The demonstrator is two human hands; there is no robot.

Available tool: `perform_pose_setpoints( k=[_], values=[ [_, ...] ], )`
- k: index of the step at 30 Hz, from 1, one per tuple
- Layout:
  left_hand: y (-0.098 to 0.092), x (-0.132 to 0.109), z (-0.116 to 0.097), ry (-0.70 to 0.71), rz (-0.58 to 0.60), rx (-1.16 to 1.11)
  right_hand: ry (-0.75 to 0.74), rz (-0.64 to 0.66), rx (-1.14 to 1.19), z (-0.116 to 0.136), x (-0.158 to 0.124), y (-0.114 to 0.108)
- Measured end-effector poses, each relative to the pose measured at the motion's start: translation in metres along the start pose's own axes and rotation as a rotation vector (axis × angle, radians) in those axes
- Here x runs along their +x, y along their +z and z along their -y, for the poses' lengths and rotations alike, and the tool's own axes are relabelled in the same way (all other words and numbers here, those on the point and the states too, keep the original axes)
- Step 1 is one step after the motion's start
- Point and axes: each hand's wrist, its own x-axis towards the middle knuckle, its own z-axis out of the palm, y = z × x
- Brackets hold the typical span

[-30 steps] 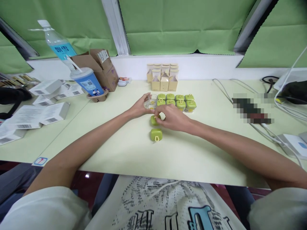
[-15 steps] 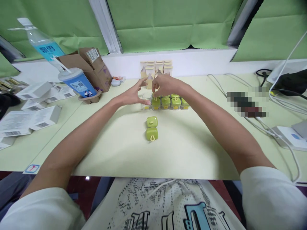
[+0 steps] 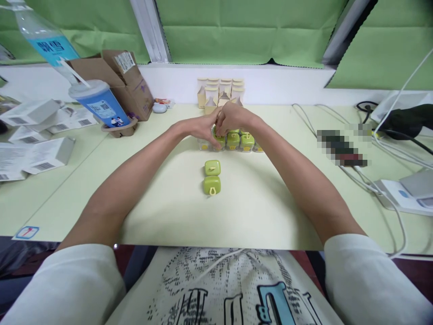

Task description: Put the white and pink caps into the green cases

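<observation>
My left hand [image 3: 205, 129] curves round a clear plastic box with a small green case [image 3: 220, 141] in it, thumb in front and the other fingers mostly hidden behind. Over the same box, my right hand [image 3: 234, 118] has its fingertips pinched at the case's top; the exact contact is partly hidden. To the right stand more clear boxes holding green cases [image 3: 232, 141]. At the row's left end is another clear box [image 3: 203, 145], showing a yellow mark. Nearer me on the table lie two rounded green cases, one [image 3: 212, 167] behind the other [image 3: 212, 184], with yellow loops.
Small open cartons [image 3: 212, 92] stand against the wall behind my hands. At left are a blue cup [image 3: 104, 106], a bottle [image 3: 50, 43], a brown cardboard box [image 3: 135, 90] and white boxes [image 3: 50, 153]. Cables [image 3: 389, 198] and a white device [image 3: 402, 196] lie at right.
My left hand has moved right, from the leftmost clear box to the one under my right hand, and closed round it. The whole view has shifted slightly.
</observation>
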Motion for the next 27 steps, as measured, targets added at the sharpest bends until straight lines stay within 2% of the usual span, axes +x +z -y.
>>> perform_pose_setpoints(
  k=[4,11,18,21,24,27],
  values=[
    [0.000,-0.001,0.000,-0.015,-0.016,-0.008,0.039,-0.012,0.008,0.003,-0.002,0.001],
    [0.001,-0.004,-0.011,-0.004,0.058,0.158,0.100,-0.045,-0.118,0.012,-0.006,-0.003],
    [0.004,-0.004,-0.022,-0.068,0.065,0.158,0.063,-0.050,-0.195,0.017,-0.010,-0.003],
    [0.007,-0.005,-0.030,-0.034,0.061,0.161,0.067,-0.059,-0.215,0.022,-0.013,-0.008],
    [0.008,-0.006,-0.033,0.009,0.051,0.159,0.067,-0.099,-0.229,0.027,-0.024,-0.019],
    [0.009,-0.006,-0.030,-0.037,0.061,0.169,0.003,-0.148,-0.244,0.029,-0.050,-0.031]
  ],
)
